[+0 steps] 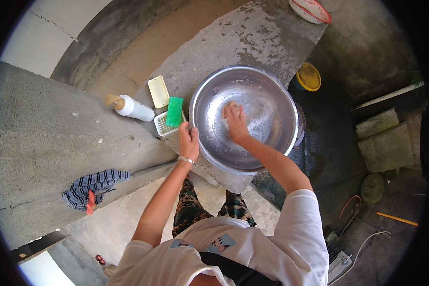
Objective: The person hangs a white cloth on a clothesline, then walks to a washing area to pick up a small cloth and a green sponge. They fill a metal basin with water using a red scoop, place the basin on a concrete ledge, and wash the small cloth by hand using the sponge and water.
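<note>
A large shiny metal basin (267,86) sits tilted on a concrete slab (233,33). My left hand (189,141) grips the basin's near-left rim. My right hand (235,122) presses flat inside the basin on a pale scrubbing pad that shows just past the fingertips, amid soapy film. A thin bracelet circles my left wrist.
Left of the basin lie a green sponge (175,111) on a white slotted soap tray (163,125), a pale yellow lid (158,91) and a white pump bottle (131,107) on its side. A striped cloth (94,186) rests on the ledge. A yellow lid (308,76) lies at right, below.
</note>
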Tool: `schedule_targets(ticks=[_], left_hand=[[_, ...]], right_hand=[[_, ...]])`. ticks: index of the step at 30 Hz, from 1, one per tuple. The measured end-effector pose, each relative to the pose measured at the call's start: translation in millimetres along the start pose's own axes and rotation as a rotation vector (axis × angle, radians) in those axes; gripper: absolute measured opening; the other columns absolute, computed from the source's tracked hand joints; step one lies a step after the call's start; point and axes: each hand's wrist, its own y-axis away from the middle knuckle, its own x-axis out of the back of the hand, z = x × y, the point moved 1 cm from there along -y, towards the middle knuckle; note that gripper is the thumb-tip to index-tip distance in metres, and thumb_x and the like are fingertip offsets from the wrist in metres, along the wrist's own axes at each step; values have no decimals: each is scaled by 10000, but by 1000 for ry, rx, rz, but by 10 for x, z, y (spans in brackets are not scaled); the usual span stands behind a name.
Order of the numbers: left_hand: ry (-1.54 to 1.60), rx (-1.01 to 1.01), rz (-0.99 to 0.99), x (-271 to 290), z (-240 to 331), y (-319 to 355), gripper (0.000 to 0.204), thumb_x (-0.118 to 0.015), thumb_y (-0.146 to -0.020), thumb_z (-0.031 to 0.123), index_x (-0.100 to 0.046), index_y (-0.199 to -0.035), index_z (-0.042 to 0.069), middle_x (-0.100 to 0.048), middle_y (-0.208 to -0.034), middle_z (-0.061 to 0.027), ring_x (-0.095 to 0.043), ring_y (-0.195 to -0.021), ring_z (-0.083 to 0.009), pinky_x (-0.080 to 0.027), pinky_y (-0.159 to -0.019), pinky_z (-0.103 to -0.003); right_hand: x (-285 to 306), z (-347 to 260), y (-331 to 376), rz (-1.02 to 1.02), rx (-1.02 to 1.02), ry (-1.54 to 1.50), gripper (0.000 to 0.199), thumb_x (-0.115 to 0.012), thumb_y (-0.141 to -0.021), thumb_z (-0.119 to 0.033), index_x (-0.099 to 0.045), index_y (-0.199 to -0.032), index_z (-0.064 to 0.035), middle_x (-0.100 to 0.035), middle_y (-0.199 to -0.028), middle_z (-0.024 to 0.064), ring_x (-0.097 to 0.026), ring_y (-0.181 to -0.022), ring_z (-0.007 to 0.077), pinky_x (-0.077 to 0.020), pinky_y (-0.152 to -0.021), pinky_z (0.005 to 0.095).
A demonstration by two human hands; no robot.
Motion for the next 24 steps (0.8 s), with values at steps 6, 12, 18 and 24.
schedule_targets(ticks=[6, 12, 18, 24], left_hand=[[-75, -65, 94, -218, -97, 143, 248, -411, -888, 131, -382, -1073, -32, -511, -952, -213, -526, -855, -341, -404, -780, -401], [-1, 54, -28, -210, 53, 478, 344, -435, -859, 104, -294, -1130, -57, -478, -929, -264, -501, -857, -397, -393, -781, -425], [-54, -104, 60, -156, -113, 466, 351, -496, -816, 69, -300, -1087, -37, -455, -931, -186, -497, -870, -274, -394, -805, -359], [45, 62, 47, -284, -22, 728, 389, -507, -764, 43, -306, -1089, -31, -458, -979, -180, -491, -914, -259, -386, -831, -350]], right_hand=[[-41, -692, 158, 127, 332, -1096, 649, -395, -852, -66, -80, -1419, -49, -56, -1473, 184, -11, -1361, 356, 1, -1099, 427], [357, -806, -523, 417, -29, -1389, 621, -378, -945, -191, 1, -1418, -60, -43, -1479, 174, -81, -1362, 289, -98, -1090, 312], [605, -877, 230, -143, 279, -1343, 510, -408, -931, -183, -228, -1401, -101, -131, -1460, 199, -87, -1358, 323, -106, -1093, 363], [682, -866, -729, 578, -12, -1137, 350, -466, -868, -105, -490, -1215, -67, -333, -1318, 240, -244, -1278, 425, -123, -1089, 436]])
